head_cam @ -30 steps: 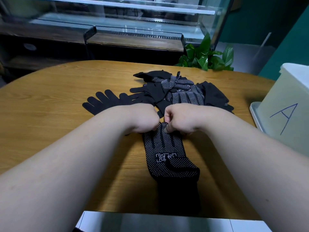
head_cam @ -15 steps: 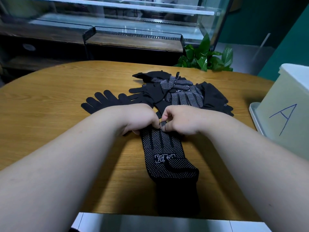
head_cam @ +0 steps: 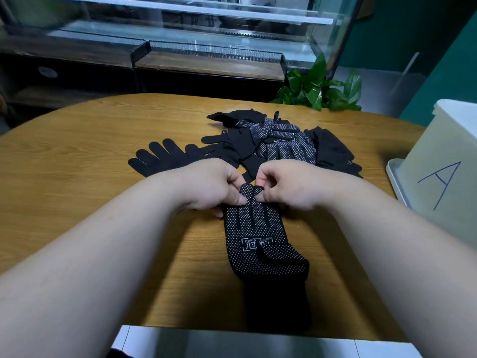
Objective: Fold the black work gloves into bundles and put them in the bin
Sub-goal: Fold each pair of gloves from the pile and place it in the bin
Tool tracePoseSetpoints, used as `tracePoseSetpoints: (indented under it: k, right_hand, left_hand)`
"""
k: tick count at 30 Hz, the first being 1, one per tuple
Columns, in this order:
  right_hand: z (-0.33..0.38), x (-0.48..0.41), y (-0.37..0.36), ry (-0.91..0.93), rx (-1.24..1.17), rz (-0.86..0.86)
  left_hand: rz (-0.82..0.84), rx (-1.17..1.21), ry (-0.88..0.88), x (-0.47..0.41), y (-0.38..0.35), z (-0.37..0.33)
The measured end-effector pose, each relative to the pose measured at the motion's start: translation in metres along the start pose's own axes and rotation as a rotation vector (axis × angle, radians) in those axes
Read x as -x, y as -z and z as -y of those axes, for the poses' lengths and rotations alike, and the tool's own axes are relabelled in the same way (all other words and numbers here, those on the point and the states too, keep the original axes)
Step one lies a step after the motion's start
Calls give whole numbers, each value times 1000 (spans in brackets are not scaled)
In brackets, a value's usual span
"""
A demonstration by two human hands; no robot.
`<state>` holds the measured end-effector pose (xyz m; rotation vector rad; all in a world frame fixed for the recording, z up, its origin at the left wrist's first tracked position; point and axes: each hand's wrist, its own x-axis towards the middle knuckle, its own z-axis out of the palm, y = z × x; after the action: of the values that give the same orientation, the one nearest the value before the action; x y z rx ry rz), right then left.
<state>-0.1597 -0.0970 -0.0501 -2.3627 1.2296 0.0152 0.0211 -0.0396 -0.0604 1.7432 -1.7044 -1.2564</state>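
Note:
A black dotted work glove lies lengthwise on the wooden table, cuff toward me and fingers pointing away. My left hand and my right hand meet at its fingertips, and each pinches the fingertip end, which is lifted slightly off the table. Behind my hands a pile of black gloves lies on the table, some dotted, some plain. One plain glove is spread flat to the left of the pile. A white bin marked with a blue "A" stands at the right edge.
A grey lid or tray lies under the bin's near side. A green plant rises behind the table's far edge. A glass display counter stands beyond. A pale flat surface borders the table's near edge.
My hands have shifted slightly away from me along the glove and now hold its fingertips up, so the dotted tips show between my thumbs.

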Motion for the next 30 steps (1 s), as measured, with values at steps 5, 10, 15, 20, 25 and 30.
tracePoseSetpoints:
  k: [5, 10, 15, 20, 25, 30]
  right_hand:
    - [-8, 27, -3, 42, -132, -204]
    - [-6, 65, -18, 42, -305, -337]
    - [2, 96, -32, 45, -302, -385]
    - [7, 119, -45, 108, -219, -412]
    - [4, 129, -60, 115, -131, -375]
    - [3, 135, -69, 122, -29, -340]
  left_hand:
    - [-178, -7, -92, 15, -7, 2]
    - [-342, -55, -174, 41, -25, 6]
    - [-443, -152, -306, 64, -46, 9]
    - [-471, -203, -480, 73, -62, 25]
    - [-380, -232, -548, 81, -72, 36]
    - [-325, -299, -577, 83, -78, 43]
